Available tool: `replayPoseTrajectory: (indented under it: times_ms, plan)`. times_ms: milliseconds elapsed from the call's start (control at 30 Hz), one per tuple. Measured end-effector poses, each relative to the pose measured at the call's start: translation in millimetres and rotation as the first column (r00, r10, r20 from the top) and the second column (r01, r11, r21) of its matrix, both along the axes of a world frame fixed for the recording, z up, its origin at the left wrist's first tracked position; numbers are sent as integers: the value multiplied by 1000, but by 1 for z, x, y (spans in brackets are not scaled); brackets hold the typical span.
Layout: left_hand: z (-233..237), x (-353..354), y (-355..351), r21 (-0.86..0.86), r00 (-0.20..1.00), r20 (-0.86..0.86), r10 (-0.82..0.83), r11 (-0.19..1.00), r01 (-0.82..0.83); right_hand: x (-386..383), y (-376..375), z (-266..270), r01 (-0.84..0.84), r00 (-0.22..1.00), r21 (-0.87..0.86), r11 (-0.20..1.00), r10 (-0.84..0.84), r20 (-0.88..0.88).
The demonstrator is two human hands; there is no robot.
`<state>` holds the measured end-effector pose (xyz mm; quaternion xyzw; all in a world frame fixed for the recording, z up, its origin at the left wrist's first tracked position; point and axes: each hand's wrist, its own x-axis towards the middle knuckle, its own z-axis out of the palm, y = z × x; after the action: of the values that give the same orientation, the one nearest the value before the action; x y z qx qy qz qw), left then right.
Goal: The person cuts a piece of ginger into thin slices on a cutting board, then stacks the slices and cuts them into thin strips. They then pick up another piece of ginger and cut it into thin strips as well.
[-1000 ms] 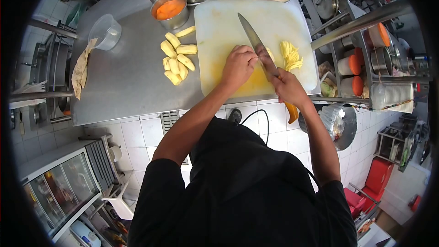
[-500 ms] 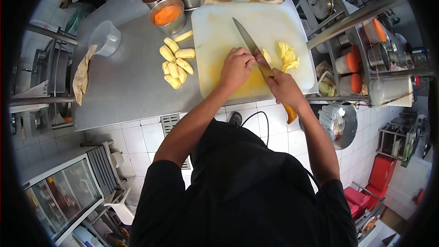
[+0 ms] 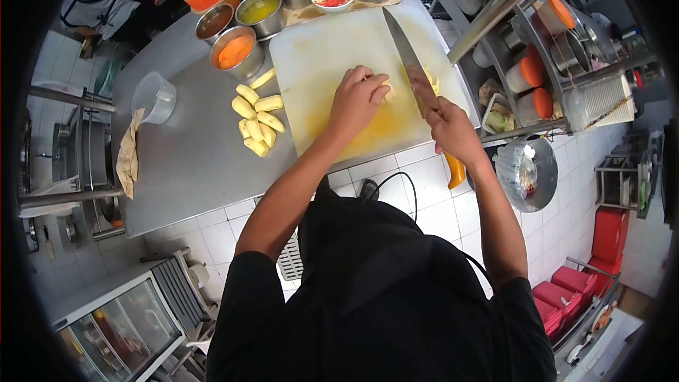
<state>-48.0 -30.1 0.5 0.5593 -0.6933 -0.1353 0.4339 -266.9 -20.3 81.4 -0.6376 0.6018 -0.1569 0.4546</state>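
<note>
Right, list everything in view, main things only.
Knife: one, orange handle, over board
Board: one, whitish, on table
Strips: uncountable, yellow, on board
Peeled pieces: about nine, yellow, beside board
Metal bowls: at least six, silver, table's far side
Small bowl: one, white, beyond board
Clear tub: one, table's left
Cloth: one, tan, table's left
Table: one, grey, centre
Person: one, grey top, upper left
Hands: two, bare, over board

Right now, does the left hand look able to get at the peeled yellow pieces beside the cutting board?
Probably yes: only bare board and metal table seem to lie between the left hand and the yellow pieces, and the knife is on its other side.
</note>
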Motion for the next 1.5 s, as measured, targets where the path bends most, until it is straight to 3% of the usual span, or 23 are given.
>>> replayPoseTrajectory:
  times_ms: [100, 233, 300, 333, 400, 500, 600, 700, 933, 1033, 1433, 1500]
  plan:
    - [-11, 3, -13, 48, 994, 111, -15, 999, 10, -4, 7, 3, 25, 1000, -1, 1000, -25, -6]
    - [-20, 7, -12, 140, 994, 104, -12, 990, -3, -7, 15, 4, 32, 999, 5, 999, -32, -37]
    - [-18, 7, -12, 178, 994, 108, -14, 984, -6, -9, 17, -12, -34, 995, -114, 993, 23, -93]
    - [-18, 6, -11, 117, 993, 120, -18, 993, 4, -9, 16, -17, -75, 991, -173, 982, 53, -125]
    - [-13, 1, -7, -5, 989, 144, -21, 1000, 22, -8, 14, -18, -95, 980, -132, 987, 69, -187]
    - [-3, -15, -3, -57, 962, 271, 26, 998, -11, -8, 13, -18, -112, 971, -121, 986, 83, -224]
    - [-4, -14, -10, 150, 979, 190, -75, 988, 47, -9, 10, -21, -95, 975, -122, 988, 68, -213]
    - [-16, -10, -18, 157, 984, 121, -129, 982, 109, -11, 11, -18, -86, 974, -112, 990, 60, -219]
    - [-20, -4, -14, 50, 989, 57, -133, 990, 131, -16, 18, -32, -137, 972, -149, 979, 104, -210]
    - [-18, -5, -9, -42, 995, 39, -97, 994, 98, -12, 20, -27, -116, 963, -77, 990, 93, -253]
    - [-16, 4, -10, -6, 991, 109, -81, 997, 83, -13, 27, -29, -109, 975, -79, 991, 91, -204]
    - [-12, -3, -14, -13, 985, 147, -93, 995, 96, -11, 28, -18, -82, 983, -9, 997, 79, -168]
